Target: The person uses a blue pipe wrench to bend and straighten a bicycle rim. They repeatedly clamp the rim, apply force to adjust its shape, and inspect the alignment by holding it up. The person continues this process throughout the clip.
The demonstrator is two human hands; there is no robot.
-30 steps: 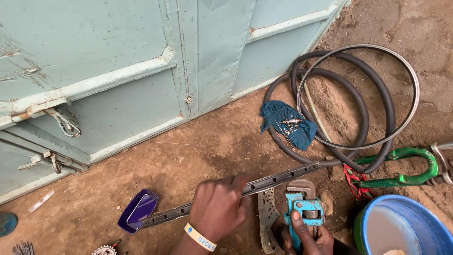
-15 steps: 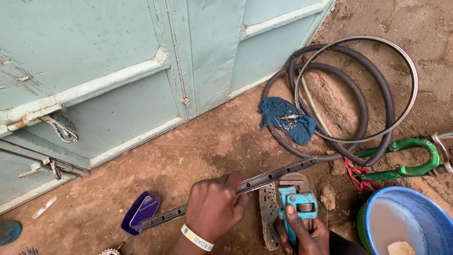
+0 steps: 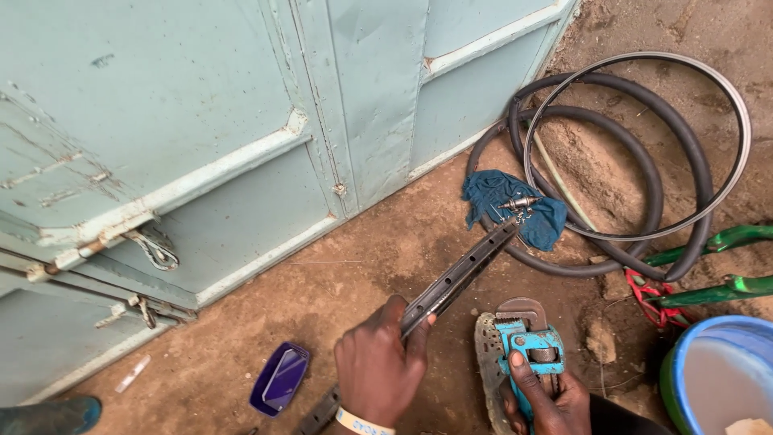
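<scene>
My left hand (image 3: 378, 366) grips a long dark metal bar with a row of holes (image 3: 463, 272). The bar slants from the lower left up to the right, its far end raised over a blue rag (image 3: 491, 197). My right hand (image 3: 543, 395) holds a blue pipe wrench (image 3: 527, 338) upright at the bottom right, jaws pointing up. The wrench stands over a worn sandal sole (image 3: 485, 358) on the dirt. A small metal axle part (image 3: 519, 204) lies on the rag.
A pale blue metal door (image 3: 241, 121) fills the upper left. Black bicycle tyres (image 3: 644, 173) and a thin metal rim (image 3: 737, 129) lie at the right, beside a green frame piece (image 3: 725, 240). A blue bucket (image 3: 684, 362) stands at the bottom right. A purple plastic piece (image 3: 278, 379) lies on the ground.
My left hand has swung the bar's far end up and toward the rag, so it slants more steeply. The right hand stays on the wrench.
</scene>
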